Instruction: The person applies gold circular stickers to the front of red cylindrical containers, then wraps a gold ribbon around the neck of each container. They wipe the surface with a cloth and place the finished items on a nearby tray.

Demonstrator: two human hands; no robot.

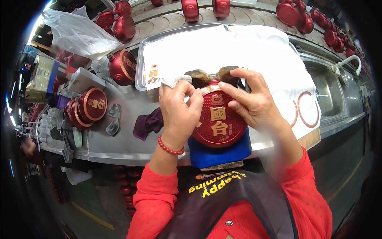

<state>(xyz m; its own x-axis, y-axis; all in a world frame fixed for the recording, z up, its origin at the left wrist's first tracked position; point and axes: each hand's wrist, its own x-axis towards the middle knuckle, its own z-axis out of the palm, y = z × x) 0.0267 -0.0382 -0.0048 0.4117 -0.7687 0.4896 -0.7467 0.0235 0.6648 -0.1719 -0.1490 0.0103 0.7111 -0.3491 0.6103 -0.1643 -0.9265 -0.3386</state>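
A folded blue cloth lies at the near edge of the steel bench, with a round red bottle on it, neck toward the far edge. The left hand has thumb and forefinger together beside its rim; whether they grip anything, I cannot tell. The right hand, thumb and forefinger apart, touches its upper end. Beyond lies a metal tray.

The grey stainless-steel table carries a crumpled dark-purple cloth, a greyish figure-eight-shaped piece, round red gold-rimmed bottles and a rectangular silver-coloured metal tray.
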